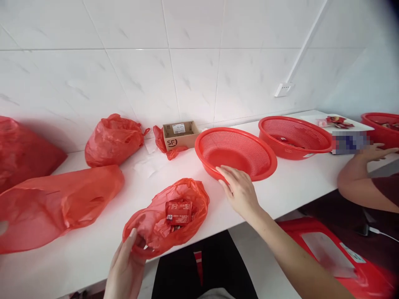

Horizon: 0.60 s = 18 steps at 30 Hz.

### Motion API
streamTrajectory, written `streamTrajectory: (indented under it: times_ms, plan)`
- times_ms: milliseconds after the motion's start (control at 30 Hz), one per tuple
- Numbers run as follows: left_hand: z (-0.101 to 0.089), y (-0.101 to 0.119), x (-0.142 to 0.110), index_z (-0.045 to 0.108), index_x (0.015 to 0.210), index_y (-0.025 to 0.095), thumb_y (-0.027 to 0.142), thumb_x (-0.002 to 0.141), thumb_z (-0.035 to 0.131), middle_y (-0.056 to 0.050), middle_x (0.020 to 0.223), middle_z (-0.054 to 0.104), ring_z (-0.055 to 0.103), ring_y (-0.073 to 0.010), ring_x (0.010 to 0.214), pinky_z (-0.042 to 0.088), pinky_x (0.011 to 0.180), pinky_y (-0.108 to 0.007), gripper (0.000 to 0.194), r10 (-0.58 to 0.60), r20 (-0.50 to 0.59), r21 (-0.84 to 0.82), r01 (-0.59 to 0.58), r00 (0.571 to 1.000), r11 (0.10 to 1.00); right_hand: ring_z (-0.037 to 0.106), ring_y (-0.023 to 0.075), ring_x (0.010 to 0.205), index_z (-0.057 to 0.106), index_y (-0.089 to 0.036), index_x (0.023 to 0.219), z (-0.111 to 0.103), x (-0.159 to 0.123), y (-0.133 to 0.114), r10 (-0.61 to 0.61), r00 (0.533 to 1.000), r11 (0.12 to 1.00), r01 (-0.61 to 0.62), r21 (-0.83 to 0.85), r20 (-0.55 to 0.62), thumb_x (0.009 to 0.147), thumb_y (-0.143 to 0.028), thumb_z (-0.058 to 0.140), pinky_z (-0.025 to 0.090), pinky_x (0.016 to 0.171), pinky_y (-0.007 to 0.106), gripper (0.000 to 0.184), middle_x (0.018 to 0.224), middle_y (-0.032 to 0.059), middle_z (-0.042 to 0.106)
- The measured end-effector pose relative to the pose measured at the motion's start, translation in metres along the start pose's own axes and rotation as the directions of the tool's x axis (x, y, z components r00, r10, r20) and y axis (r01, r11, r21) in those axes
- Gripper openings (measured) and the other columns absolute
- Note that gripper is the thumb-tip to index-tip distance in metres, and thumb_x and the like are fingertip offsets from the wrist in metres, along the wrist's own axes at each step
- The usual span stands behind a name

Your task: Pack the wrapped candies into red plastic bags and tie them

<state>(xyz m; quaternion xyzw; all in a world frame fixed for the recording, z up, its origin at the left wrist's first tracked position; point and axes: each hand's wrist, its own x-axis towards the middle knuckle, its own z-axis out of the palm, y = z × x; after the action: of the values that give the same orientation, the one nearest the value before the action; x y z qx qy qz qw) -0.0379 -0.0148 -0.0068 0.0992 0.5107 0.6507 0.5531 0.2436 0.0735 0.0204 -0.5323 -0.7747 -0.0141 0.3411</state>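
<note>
My left hand (pixel 126 259) grips the near left edge of a thin red plastic bag (pixel 196 228), thumb on the outside and the fingers partly hidden by the film. Inside the spread mouth lie small red printed packets (pixel 178 212). To the right, my right hand (pixel 238 189) is at the near rim of a red perforated plastic basket (pixel 230 143). Its fingers are stretched out over the rim, with the thumb apart and lower. No contents show in the visible part of this basket.
Red bags (pixel 114 139) stand along the wall, and a flattened one (pixel 90 199) lies at left. Behind is a small cardboard box (pixel 179 141). Another basket (pixel 294 153) holds a few packets. A co-worker's arm (pixel 355 178) is at right, above a red bin (pixel 305 228).
</note>
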Motion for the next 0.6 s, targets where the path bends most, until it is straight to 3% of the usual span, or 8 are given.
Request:
streamTrajectory:
  times_ms: [67,167,267,367,433,500,600]
  plan:
    - [-0.003,-0.002,-0.006,0.071,0.081,0.019,0.035,0.059,0.085,0.001,0.079,0.068,0.062,-0.013,0.074,0.057,0.061,-0.019,0.03,0.025,0.002,0.018,-0.025,1.0,1.0,0.059,0.0233,0.108,0.062,-0.024,0.118,0.009,0.001,-0.016,-0.094,0.995,0.989,0.095,0.109,-0.021,0.096,-0.022,0.04,0.044,0.094,0.04,0.031,0.117,0.0087,0.066]
    - [-0.008,-0.001,-0.014,0.07,0.08,0.019,0.039,0.065,0.082,0.002,0.076,0.062,0.057,-0.0116,0.074,0.055,0.063,-0.018,0.028,0.082,0.029,0.068,-0.084,0.996,0.994,0.059,0.0237,0.104,0.062,-0.024,0.116,0.035,-0.005,-0.034,-0.181,0.974,0.975,0.16,0.152,0.138,0.094,-0.027,0.048,0.047,0.089,0.038,0.026,0.115,0.0088,0.065]
    - [-0.017,0.003,-0.017,0.066,0.07,0.018,0.038,0.063,0.084,0.002,0.068,0.054,0.051,-0.0108,0.069,0.053,0.061,-0.018,0.028,0.106,0.065,0.115,-0.113,0.992,0.987,0.057,0.0306,0.108,0.057,-0.023,0.126,0.063,-0.006,-0.026,-0.02,0.932,0.998,0.04,-0.046,0.362,0.084,-0.029,0.063,0.048,0.086,0.043,0.043,0.121,0.0138,0.061]
    - [-0.022,0.01,-0.013,0.069,0.072,0.017,0.039,0.063,0.084,0.003,0.062,0.046,0.046,-0.0102,0.066,0.05,0.059,-0.017,0.028,0.125,0.077,0.16,-0.136,0.989,0.978,0.064,0.0304,0.092,0.061,-0.02,0.119,0.078,0.0,-0.008,0.119,0.879,0.988,-0.056,-0.146,0.462,0.083,-0.023,0.06,0.049,0.077,0.042,0.037,0.101,0.0145,0.067]
    - [-0.019,0.02,-0.01,0.073,0.085,0.018,0.039,0.065,0.083,0.004,0.061,0.043,0.044,-0.0097,0.064,0.047,0.056,-0.017,0.031,0.149,0.085,0.174,-0.162,0.985,0.971,0.066,0.0273,0.085,0.063,-0.02,0.115,0.073,0.006,-0.005,0.119,0.878,0.989,-0.065,-0.131,0.464,0.085,-0.019,0.053,0.049,0.073,0.038,0.031,0.093,0.0117,0.07]
    - [-0.008,0.036,-0.007,0.073,0.098,0.019,0.039,0.068,0.08,0.004,0.062,0.044,0.043,-0.0095,0.063,0.044,0.054,-0.016,0.036,0.214,0.128,0.181,-0.235,0.968,0.955,0.066,0.0236,0.09,0.063,-0.022,0.111,0.054,0.014,-0.013,0.086,0.904,0.996,-0.067,-0.058,0.42,0.089,-0.019,0.047,0.049,0.074,0.034,0.027,0.099,0.0081,0.07]
    - [0.015,0.068,-0.008,0.072,0.105,0.021,0.029,0.076,0.075,0.003,0.063,0.048,0.043,-0.0093,0.063,0.043,0.057,-0.018,0.03,0.436,0.228,0.139,-0.472,0.871,0.87,0.064,0.0186,0.088,0.062,-0.023,0.101,0.013,0.029,-0.034,0.052,0.982,0.965,-0.097,0.245,0.181,0.094,-0.03,0.045,0.047,0.074,0.029,0.02,0.097,0.005,0.069]
